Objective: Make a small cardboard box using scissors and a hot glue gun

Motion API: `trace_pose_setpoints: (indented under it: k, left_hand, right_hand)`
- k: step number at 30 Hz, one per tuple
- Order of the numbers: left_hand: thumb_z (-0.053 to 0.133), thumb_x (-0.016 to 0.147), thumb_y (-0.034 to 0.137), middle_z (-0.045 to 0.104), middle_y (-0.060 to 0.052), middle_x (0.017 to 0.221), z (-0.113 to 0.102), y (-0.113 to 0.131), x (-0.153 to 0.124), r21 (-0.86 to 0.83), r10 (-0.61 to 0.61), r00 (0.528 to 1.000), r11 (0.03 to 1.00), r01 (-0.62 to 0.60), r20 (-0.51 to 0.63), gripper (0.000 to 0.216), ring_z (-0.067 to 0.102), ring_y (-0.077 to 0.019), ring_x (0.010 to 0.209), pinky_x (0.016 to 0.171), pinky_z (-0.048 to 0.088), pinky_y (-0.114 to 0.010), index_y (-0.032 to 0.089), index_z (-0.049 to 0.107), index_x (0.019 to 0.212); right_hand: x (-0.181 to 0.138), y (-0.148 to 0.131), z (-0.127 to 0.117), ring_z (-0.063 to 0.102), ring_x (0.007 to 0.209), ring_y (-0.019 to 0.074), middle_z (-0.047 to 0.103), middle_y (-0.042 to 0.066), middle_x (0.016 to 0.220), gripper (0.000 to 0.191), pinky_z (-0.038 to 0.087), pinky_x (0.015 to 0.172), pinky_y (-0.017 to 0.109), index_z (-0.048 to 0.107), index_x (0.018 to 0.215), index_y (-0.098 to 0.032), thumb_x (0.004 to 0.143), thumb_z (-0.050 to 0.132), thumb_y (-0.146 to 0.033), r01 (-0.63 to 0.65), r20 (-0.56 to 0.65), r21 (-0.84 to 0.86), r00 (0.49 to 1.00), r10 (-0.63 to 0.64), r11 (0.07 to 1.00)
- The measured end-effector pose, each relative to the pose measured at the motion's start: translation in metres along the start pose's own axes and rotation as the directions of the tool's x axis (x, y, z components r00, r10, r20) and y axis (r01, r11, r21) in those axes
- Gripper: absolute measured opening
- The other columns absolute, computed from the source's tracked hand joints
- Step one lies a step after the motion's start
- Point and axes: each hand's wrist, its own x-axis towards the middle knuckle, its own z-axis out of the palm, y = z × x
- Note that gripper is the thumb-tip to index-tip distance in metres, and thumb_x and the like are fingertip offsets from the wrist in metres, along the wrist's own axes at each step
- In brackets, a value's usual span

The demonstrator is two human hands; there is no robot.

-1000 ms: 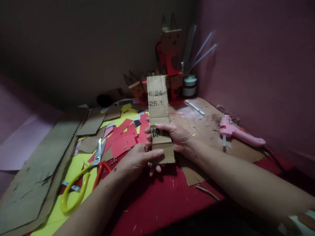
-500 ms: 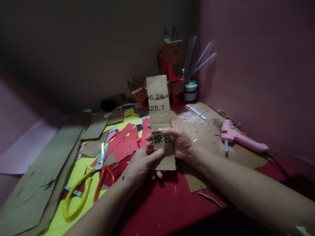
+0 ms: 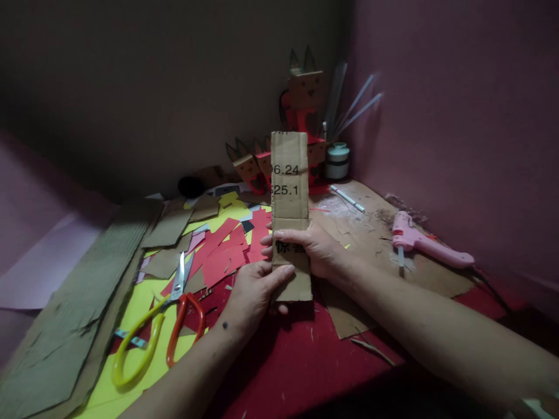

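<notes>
So, here we are with both hands on the same piece: a long, narrow, tan cardboard strip [image 3: 290,203] stands nearly upright in front of us, above the red tabletop [image 3: 279,366], black printing facing our way. Our left hand [image 3: 255,288] pinches its lower end, thumb flat across the front. Our right hand [image 3: 321,250] grips just above, thumb over the printed characters, fingertips showing past the far edge. Faint creases cross the strip, and we'd judge this the step of shaping or checking it. The next move seems to call for an even grip from both thumbs, so that the card bends only along a crease.

Out to our left, scissors with yellow and red handles [image 3: 178,288] lie with blades slightly parted, near scattered red paper scraps [image 3: 225,256] and yellow paper sheets [image 3: 98,384]; beyond them, large flat brown cardboard sheets [image 3: 74,326] line that side. On our right, a pink plastic glue gun [image 3: 425,244] lies on a worn brown cardboard mat [image 3: 441,282], with a slim white pen [image 3: 347,198] farther in. And up at the back, boxy brown-and-red cardboard figures with pointed ears [image 3: 307,90] gather beside a pale green jar [image 3: 338,162], against a dim grey wall [image 3: 152,87]. A pinkish-purple wall [image 3: 463,116] closes our right, dim too.
</notes>
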Motion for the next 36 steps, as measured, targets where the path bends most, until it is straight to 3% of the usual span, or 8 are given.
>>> trace_pose_setpoints:
  k: [7,12,17,23,32,36]
  left_hand:
    - [0.076,0.075,0.037,0.065,-0.004,0.063,0.000,0.006,-0.001,-0.013,0.016,1.000,1.000,-0.016,0.010,0.025,0.057,-0.0117,0.048,0.039,0.046,-0.021,0.013,0.070,0.076]
    - [0.078,0.074,0.039,0.064,-0.004,0.063,-0.002,0.006,0.000,0.003,0.040,0.998,0.999,-0.040,0.050,0.028,0.055,-0.0112,0.049,0.040,0.048,-0.021,0.012,0.071,0.079]
    - [0.077,0.075,0.038,0.067,-0.005,0.066,-0.002,0.006,-0.003,0.044,0.054,0.997,0.997,-0.056,0.048,0.026,0.057,-0.0127,0.051,0.042,0.049,-0.022,0.013,0.073,0.082]
    - [0.078,0.076,0.039,0.068,-0.006,0.063,-0.001,0.005,-0.002,0.041,0.030,0.998,0.999,-0.032,0.055,0.029,0.056,-0.0126,0.046,0.044,0.046,-0.024,0.012,0.072,0.080]
    - [0.081,0.072,0.049,0.076,-0.013,0.084,-0.006,0.000,0.003,-0.035,-0.029,1.000,0.999,0.029,0.002,0.042,0.071,-0.0233,0.075,0.066,0.055,-0.030,0.010,0.075,0.088]
    - [0.081,0.071,0.050,0.077,-0.015,0.084,-0.006,-0.003,0.004,-0.028,-0.047,0.999,0.999,0.046,-0.028,0.042,0.071,-0.0249,0.074,0.065,0.055,-0.032,0.010,0.075,0.085]
  right_hand:
    - [0.007,-0.003,-0.006,0.072,0.072,0.0225,0.076,0.010,0.080,0.014,0.059,0.072,0.041,0.069,0.089,-0.013,0.075,0.069,-0.013,0.033,0.013,0.051,0.999,-0.034,0.998]
    - [0.009,-0.009,-0.008,0.072,0.074,0.0213,0.076,0.012,0.080,0.011,0.057,0.078,0.039,0.070,0.088,-0.010,0.082,0.061,-0.013,-0.067,0.009,0.114,0.998,0.066,0.991]
    - [0.008,-0.016,-0.009,0.071,0.074,0.0209,0.075,0.012,0.076,0.025,0.057,0.080,0.040,0.069,0.094,-0.010,0.094,0.045,-0.017,-0.147,0.056,0.150,0.989,0.140,0.978]
    - [0.009,-0.014,-0.012,0.071,0.074,0.0215,0.075,0.011,0.077,0.019,0.057,0.082,0.044,0.069,0.094,-0.011,0.091,0.051,-0.017,-0.119,0.013,0.169,0.993,0.119,0.978]
    - [0.003,0.000,-0.002,0.072,0.072,0.0224,0.075,0.012,0.075,0.019,0.058,0.081,0.042,0.068,0.095,-0.010,0.085,0.052,-0.015,-0.121,0.062,0.152,0.992,0.113,0.981]
    - [0.002,0.002,-0.002,0.072,0.074,0.0226,0.075,0.012,0.075,0.019,0.057,0.080,0.041,0.069,0.095,-0.011,0.082,0.058,-0.020,-0.122,0.083,0.150,0.990,0.111,0.981]
